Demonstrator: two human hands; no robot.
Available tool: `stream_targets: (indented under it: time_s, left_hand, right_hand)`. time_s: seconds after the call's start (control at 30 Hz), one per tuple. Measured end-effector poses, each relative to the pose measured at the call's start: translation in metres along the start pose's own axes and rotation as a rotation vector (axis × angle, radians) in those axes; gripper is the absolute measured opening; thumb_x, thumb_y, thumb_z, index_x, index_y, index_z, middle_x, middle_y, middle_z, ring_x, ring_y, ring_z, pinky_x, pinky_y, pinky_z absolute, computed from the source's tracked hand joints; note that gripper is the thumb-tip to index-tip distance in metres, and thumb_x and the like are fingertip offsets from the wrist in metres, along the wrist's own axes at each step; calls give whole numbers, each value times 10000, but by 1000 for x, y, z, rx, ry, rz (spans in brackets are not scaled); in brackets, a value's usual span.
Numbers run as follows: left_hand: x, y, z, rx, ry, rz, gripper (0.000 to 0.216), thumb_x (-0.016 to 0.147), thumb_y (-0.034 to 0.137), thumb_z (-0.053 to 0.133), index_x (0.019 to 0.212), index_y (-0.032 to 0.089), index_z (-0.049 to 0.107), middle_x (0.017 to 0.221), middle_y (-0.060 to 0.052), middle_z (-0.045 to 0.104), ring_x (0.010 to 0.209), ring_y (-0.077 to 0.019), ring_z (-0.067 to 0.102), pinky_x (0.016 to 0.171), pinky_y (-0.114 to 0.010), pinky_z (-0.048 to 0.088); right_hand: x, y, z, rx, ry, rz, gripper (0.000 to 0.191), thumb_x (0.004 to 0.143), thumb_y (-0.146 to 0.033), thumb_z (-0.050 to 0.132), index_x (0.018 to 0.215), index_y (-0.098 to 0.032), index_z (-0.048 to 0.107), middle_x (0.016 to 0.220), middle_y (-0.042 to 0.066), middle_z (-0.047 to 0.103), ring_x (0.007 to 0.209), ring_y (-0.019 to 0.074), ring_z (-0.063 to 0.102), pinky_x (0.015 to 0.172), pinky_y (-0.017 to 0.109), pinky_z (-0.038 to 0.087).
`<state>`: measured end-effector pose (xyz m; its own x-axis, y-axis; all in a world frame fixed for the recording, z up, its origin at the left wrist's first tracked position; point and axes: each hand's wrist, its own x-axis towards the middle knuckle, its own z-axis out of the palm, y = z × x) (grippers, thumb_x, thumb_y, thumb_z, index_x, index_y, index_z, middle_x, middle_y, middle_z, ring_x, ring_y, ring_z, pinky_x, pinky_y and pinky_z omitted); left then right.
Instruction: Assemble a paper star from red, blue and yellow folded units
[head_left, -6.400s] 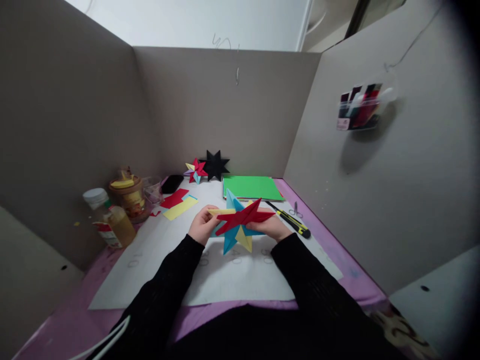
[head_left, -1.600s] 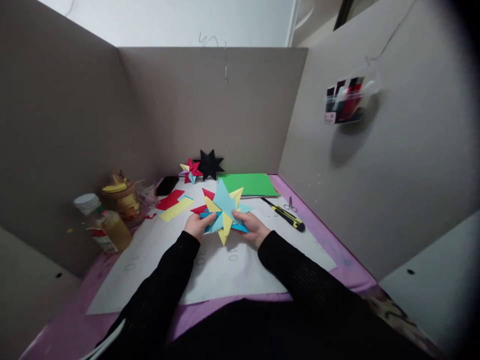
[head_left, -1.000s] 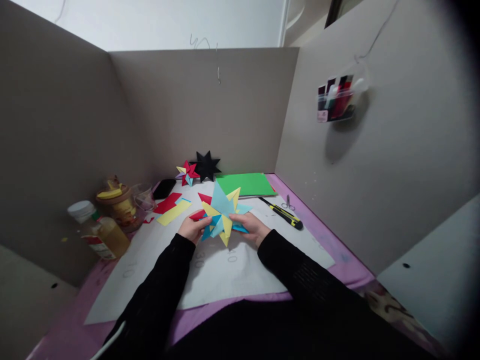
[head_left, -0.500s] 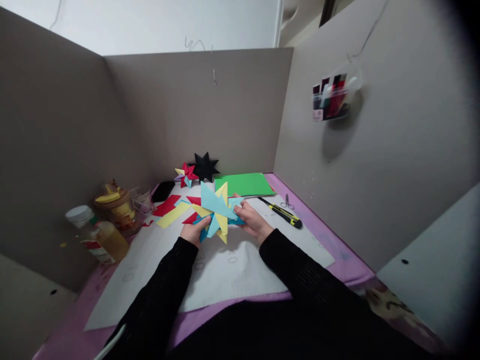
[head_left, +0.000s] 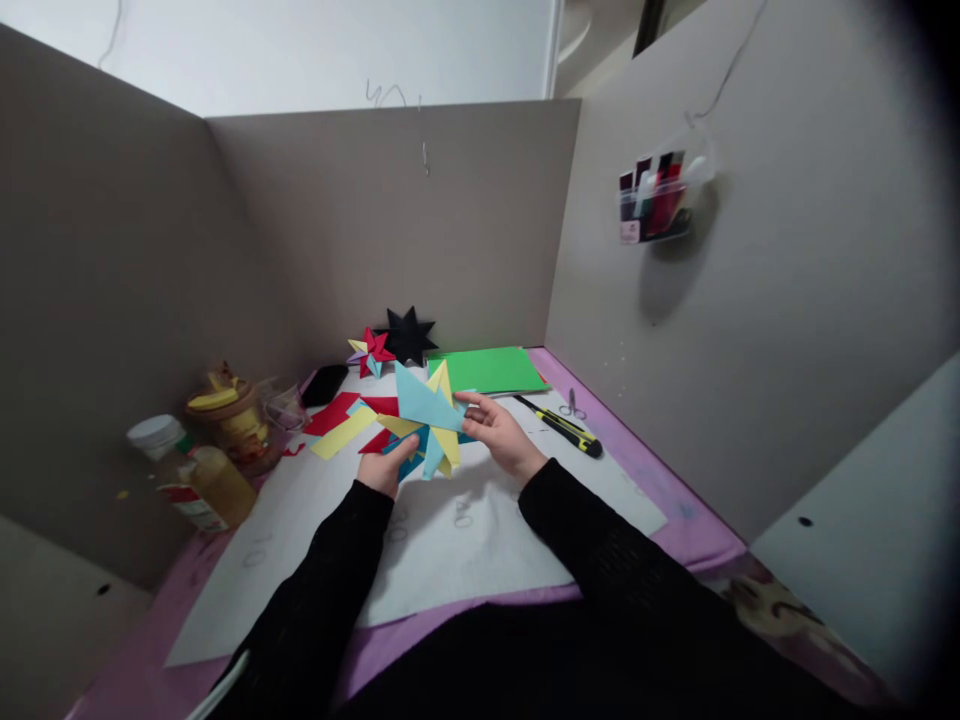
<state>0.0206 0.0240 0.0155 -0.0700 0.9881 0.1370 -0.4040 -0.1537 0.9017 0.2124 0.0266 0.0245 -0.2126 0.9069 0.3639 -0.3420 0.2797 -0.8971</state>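
Between my hands, above the white paper sheet [head_left: 465, 550], is a folded paper star [head_left: 430, 405] with light blue, yellow and darker blue points. My left hand [head_left: 384, 468] is closed on its lower left side, the thumb lying on top. My right hand [head_left: 501, 435] pinches a light blue point at the right edge, with the fingers behind partly hidden. Behind the star lie red paper pieces [head_left: 334, 413] and a yellow paper strip [head_left: 343, 432].
At the back stand a black paper star [head_left: 409, 336] and a multicoloured star [head_left: 370, 352], beside green paper [head_left: 491, 370]. A utility knife [head_left: 562, 428] and small scissors [head_left: 573, 405] lie right. Left are a glue bottle [head_left: 202, 485], brown pot [head_left: 229, 415] and black phone [head_left: 325, 385].
The star has tilted slightly, and its lower points reach less far down. My right fingers have shifted on the right-hand point and are more extended; my left hand keeps its hold.
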Motion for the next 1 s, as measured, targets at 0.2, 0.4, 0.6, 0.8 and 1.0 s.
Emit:
stream_targets:
  time_s: [0.2,0.4,0.6,0.8,1.0]
  left_hand:
    - [0,-4,-1,7,26,-25,464,536,225,814,962,121,665,984,-92,711,956,-276,651,883,-412,516]
    - [-5,-4,7,76,4,-7,494,524,291,826,950,96,669,985,-127,707,1031,-312,614,908,-419,491]
    - [-13,-2,15,209,-44,84,468,571,360,794,958,122,678,1016,-118,698,1014,-288,621,934,-399,466]
    - [-17,2,16,218,-64,85,372,612,361,767,906,152,675,1032,-94,694,1011,-277,621,918,-376,472]
    - [-20,7,16,324,-39,165,332,611,360,758,877,173,693,956,-74,710,969,-279,626,894,-373,472]
  right_hand:
    - [0,-2,4,-27,26,18,388,628,-341,761,970,-217,628,950,27,648,829,165,594,792,325,490]
    - [1,2,4,-90,95,0,277,632,-315,745,840,-183,618,799,0,621,730,136,575,712,279,486]
    - [1,5,3,-149,174,-27,264,604,-306,747,737,-189,550,744,-23,573,686,124,539,663,260,465]
    - [-1,1,5,-161,209,-58,488,628,-283,729,1064,-253,513,1027,9,576,732,117,549,681,259,491]
    - [0,-9,2,-46,200,-71,839,608,-243,752,1330,-320,332,1278,68,480,950,166,575,822,301,477]
